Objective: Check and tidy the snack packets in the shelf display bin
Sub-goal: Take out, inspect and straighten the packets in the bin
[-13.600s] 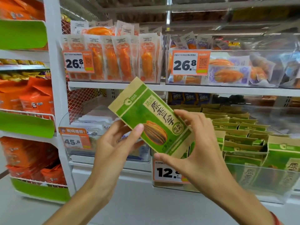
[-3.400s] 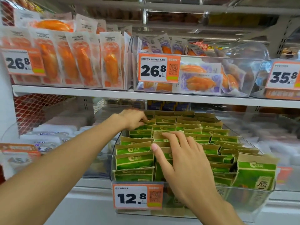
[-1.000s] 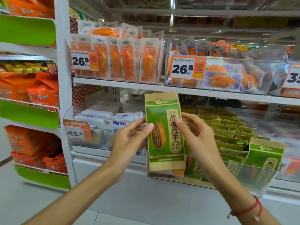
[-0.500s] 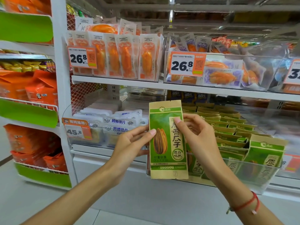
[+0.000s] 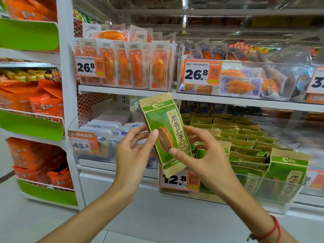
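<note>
While I look down at the shelf, both hands grasp one green snack packet (image 5: 166, 134) in front of the clear display bin (image 5: 273, 195). My left hand (image 5: 133, 155) pinches its left edge, thumb on the printed front, fingers behind. My right hand (image 5: 206, 158) holds the lower right side, thumb on the front near the bottom. It tilts, top leaning left, raised above the bin's orange price tag (image 5: 178, 179). Rows of matching green packets (image 5: 245, 142) stand inside the bin. Orange packets (image 5: 129, 64) hang on the shelf above.
</note>
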The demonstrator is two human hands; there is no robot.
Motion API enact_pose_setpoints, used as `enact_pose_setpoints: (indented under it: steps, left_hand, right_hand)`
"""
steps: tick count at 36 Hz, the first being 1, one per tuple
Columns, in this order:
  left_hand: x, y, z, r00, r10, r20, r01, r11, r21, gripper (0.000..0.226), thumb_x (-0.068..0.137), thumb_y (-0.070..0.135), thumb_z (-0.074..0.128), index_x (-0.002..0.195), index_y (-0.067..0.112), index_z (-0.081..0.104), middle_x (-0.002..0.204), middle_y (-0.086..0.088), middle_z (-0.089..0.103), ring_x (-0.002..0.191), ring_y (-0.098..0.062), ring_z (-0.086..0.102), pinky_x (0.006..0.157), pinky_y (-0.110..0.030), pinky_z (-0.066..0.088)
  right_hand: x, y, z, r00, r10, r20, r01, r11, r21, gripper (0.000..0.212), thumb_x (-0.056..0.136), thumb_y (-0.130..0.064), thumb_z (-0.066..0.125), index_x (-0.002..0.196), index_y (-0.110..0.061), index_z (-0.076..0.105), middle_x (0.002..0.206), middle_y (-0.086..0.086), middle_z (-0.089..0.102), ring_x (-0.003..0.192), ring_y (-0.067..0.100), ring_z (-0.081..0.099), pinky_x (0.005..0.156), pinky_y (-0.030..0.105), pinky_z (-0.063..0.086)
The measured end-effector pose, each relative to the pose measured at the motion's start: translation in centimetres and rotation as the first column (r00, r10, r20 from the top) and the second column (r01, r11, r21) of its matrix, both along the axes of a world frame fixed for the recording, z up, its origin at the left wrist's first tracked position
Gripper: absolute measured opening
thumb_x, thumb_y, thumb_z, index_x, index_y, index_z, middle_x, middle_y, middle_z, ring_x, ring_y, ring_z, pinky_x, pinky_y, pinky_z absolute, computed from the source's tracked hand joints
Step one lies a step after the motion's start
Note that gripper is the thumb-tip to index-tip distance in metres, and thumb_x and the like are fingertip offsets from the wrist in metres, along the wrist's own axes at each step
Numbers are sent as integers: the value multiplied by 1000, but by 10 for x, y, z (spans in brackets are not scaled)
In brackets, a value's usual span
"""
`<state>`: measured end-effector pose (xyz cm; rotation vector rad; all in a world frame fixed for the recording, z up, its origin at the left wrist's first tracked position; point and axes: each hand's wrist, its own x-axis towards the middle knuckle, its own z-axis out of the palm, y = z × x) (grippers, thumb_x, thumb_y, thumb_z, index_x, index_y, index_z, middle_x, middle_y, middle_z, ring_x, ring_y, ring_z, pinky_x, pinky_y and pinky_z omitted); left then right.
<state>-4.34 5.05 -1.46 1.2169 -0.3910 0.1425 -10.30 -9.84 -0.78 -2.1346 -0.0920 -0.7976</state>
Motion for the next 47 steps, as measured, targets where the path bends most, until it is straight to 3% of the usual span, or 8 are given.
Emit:
enact_pose_setpoints:
  steps: [5,13,19,26,29,33,38,47]
  left_hand:
    - [-3,-4,2,999,2,37,-2,1000,-5,24,79,23,71,102,20,65,90,12,74,80,0,71,63,-20,58]
    - [-1,0,3,996,-18,89,16,1000,25,39,68,33,73,103,17,66,106,4,73,90,-12,73,73,-30,61]
    - [-3,0,5,992,-63,109,59,997,39,39,70,39,66,102,16,66,99,8,75,88,-10,73,70,-25,60]
    - [3,5,7,946,-323,-10,319,930,182,52,86,64,55,125,29,62,127,8,67,124,-9,57,109,-36,40]
    - [1,6,10,923,-381,-52,384,910,157,47,80,58,52,113,28,66,118,1,71,117,-13,63,107,-37,43]
    - [-1,5,11,939,-339,-61,344,928,143,63,75,58,54,122,17,62,117,-5,72,115,-18,65,109,-40,42]
    - [-1,5,14,971,-233,-52,237,967,99,72,65,55,70,127,20,61,114,2,73,111,-11,66,99,-32,52]
    - [1,1,14,985,-45,166,0,965,264,28,57,50,77,80,62,67,94,35,69,99,14,60,74,-8,50]
  right_hand:
    - [-1,10,-4,997,-83,11,83,981,-176,95,65,-61,74,145,-34,30,111,-28,40,110,-13,40,82,3,38]
    - [-8,7,6,997,-49,63,59,984,-166,87,68,-59,73,138,-48,22,111,-39,38,111,-15,42,83,3,41]
    - [-10,12,6,999,-27,34,31,990,-135,84,67,-53,76,132,-49,23,112,-37,43,108,-19,44,84,0,39]
    - [-11,13,11,987,133,-92,-124,988,94,54,77,-39,77,116,-41,41,110,-27,56,101,-10,55,79,14,50]
    - [-11,13,10,978,181,-107,-169,979,111,47,73,-46,71,113,-40,47,113,-23,61,103,-9,58,83,17,51]
    - [-10,12,8,977,180,-115,-168,980,103,44,76,-48,70,116,-39,53,116,-22,63,105,-5,60,89,24,54]
    - [-12,17,11,990,138,-21,-138,990,-9,33,86,-35,67,119,-30,62,106,-23,68,99,-11,61,82,9,50]
    - [-9,10,16,983,114,146,-144,965,221,27,90,-14,64,104,-37,63,88,-12,75,76,8,72,67,23,58]
